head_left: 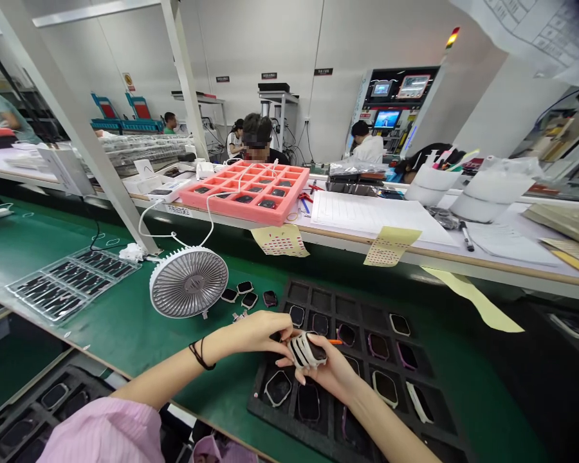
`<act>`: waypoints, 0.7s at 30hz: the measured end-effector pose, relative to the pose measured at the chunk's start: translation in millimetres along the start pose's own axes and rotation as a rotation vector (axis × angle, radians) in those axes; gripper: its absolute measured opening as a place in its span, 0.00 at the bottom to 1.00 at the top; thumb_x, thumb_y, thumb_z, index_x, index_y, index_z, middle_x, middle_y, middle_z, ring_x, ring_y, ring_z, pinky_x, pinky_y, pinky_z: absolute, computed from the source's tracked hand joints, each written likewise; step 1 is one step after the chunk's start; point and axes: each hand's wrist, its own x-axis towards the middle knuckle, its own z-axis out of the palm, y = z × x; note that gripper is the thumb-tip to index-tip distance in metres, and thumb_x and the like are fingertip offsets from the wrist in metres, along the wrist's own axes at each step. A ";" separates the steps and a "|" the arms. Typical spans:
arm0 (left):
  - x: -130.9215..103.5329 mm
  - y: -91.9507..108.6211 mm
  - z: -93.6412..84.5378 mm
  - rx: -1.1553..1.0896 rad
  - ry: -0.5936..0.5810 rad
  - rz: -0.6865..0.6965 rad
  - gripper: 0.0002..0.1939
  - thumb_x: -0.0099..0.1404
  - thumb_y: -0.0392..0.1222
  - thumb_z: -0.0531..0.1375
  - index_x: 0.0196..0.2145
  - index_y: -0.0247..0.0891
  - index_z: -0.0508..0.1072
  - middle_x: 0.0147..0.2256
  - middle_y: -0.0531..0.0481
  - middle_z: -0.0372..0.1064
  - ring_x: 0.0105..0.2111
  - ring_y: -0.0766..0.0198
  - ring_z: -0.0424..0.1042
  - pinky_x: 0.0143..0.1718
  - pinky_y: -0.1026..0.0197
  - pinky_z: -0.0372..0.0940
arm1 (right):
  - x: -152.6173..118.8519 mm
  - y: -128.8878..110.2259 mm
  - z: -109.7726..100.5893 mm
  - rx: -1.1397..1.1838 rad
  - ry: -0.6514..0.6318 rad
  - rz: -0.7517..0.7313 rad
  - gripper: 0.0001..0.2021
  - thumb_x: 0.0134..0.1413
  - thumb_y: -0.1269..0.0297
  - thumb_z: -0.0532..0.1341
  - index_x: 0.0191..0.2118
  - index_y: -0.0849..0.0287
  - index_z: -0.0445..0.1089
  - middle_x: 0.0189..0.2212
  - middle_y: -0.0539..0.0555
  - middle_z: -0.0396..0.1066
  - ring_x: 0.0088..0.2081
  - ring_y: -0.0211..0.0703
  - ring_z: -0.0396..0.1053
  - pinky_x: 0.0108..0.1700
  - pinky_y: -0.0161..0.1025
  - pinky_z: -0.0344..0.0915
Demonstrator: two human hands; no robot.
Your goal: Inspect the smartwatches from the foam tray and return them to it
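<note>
Over a black foam tray (340,307), my right hand (335,373) is closed around a small stack of light-framed smartwatch cases (306,350). An orange stick-like piece (334,341) pokes out beside that hand; whether the hand grips it I cannot tell. My left hand (265,332) is closed, its thumb and fingers pinching the left side of the same stack. In the tray's compartments lie several smartwatch cases, such as a light-framed one (278,388) below my left hand and a purple-framed one (407,355) at the right. The tray's middle is partly hidden by my hands.
A round fan (190,283) stands left of the tray, with several loose watch cases (249,300) near it. Farther left lies a clear sheet tray (72,283) of dark parts. The raised shelf bears a pink foam tray (289,209) and papers (376,215). Co-workers sit beyond.
</note>
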 end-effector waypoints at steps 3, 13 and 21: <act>3.2 -4.5 3.5 0.097 -0.019 0.108 0.17 0.63 0.53 0.57 0.27 0.38 0.61 0.28 0.53 0.61 0.27 0.67 0.60 0.29 0.65 0.53 | 1.7 4.9 -0.1 0.008 0.034 -0.008 0.15 0.51 0.57 0.61 0.41 0.64 0.71 0.28 0.59 0.74 0.29 0.49 0.74 0.19 0.33 0.60; -26.3 -39.6 -26.6 0.131 0.177 -0.288 0.09 0.67 0.44 0.54 0.34 0.37 0.69 0.34 0.50 0.66 0.32 0.65 0.67 0.32 0.66 0.59 | 0.5 -13.5 3.2 0.075 0.177 -0.012 0.18 0.55 0.59 0.57 0.47 0.67 0.68 0.41 0.67 0.73 0.40 0.57 0.74 0.23 0.35 0.62; -64.6 -69.0 3.8 0.327 0.033 -0.370 0.09 0.66 0.40 0.55 0.43 0.39 0.71 0.40 0.48 0.68 0.38 0.60 0.69 0.33 0.65 0.58 | 1.9 -10.2 0.7 0.111 0.211 0.013 0.17 0.56 0.61 0.56 0.47 0.68 0.67 0.41 0.67 0.73 0.41 0.57 0.73 0.24 0.35 0.61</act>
